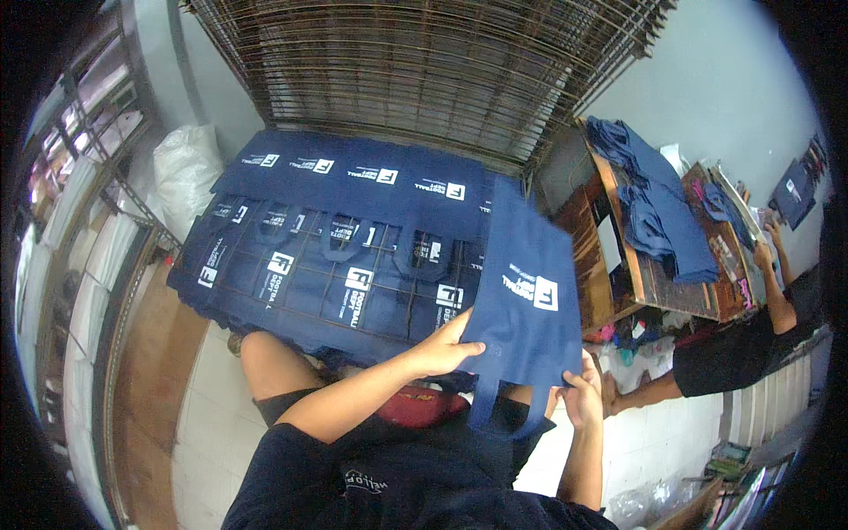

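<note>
A navy blue tote bag (521,331) with a white print is held up in front of me, its handle loops hanging toward my lap. My left hand (449,348) grips its left edge, thumb lying on the cloth. At the lower right corner my right hand (581,390) pinches the bag near a handle. Beyond it, more navy bags (300,177) with the same print lie in rows over a wire drying rack (389,305). The far end of the held bag reaches over the right side of these rows.
Tilted wire racks (424,71) stand stacked behind the bags. A white plastic sack (187,168) is at the left. On the right, a wooden table (609,208) carries folded navy bags (658,208); another person (742,344) in black works beside it. Shelving (79,265) lines the far left.
</note>
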Demonstrator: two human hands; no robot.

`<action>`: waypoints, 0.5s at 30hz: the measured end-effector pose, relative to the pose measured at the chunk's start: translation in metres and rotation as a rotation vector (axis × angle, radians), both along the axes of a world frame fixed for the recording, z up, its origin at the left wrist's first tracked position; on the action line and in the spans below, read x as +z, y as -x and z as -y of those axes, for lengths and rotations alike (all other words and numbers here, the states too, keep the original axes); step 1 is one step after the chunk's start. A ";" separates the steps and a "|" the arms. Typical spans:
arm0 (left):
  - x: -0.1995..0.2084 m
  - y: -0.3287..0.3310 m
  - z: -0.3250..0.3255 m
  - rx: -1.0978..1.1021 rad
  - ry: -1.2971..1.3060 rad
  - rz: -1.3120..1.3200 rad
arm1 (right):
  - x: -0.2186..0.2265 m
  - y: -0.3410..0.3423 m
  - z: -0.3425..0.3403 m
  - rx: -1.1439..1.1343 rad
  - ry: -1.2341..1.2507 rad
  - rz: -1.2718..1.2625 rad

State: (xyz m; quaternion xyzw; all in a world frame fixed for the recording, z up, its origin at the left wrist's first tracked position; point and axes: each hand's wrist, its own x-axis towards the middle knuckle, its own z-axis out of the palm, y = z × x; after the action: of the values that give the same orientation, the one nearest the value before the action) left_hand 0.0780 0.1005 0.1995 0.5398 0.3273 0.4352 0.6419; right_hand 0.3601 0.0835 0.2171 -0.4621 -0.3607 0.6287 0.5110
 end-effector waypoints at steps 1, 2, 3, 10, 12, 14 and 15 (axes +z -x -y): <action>-0.004 -0.003 -0.002 -0.015 0.007 0.016 | -0.009 -0.001 -0.001 0.010 -0.001 0.074; -0.008 -0.006 -0.002 -0.037 0.003 0.007 | -0.019 -0.003 0.000 0.021 -0.001 0.147; -0.011 -0.009 -0.004 -0.030 -0.001 0.008 | -0.022 -0.004 -0.004 0.041 -0.010 0.227; -0.020 -0.024 -0.036 -0.010 -0.134 0.007 | -0.019 -0.018 -0.031 -0.036 -0.057 0.191; -0.012 -0.027 -0.055 0.002 -0.173 -0.032 | -0.016 -0.019 -0.053 -0.064 -0.093 0.194; -0.003 -0.032 -0.081 0.039 -0.190 0.006 | -0.018 -0.020 -0.081 -0.094 -0.158 0.212; 0.006 -0.033 -0.094 0.060 -0.190 0.005 | -0.019 -0.017 -0.097 -0.103 -0.194 0.221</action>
State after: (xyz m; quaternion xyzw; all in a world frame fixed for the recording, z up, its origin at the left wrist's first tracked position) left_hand 0.1112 0.1946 0.2058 0.5870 0.2988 0.4847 0.5755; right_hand 0.3774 0.1801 0.1981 -0.4946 -0.4496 0.5092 0.5422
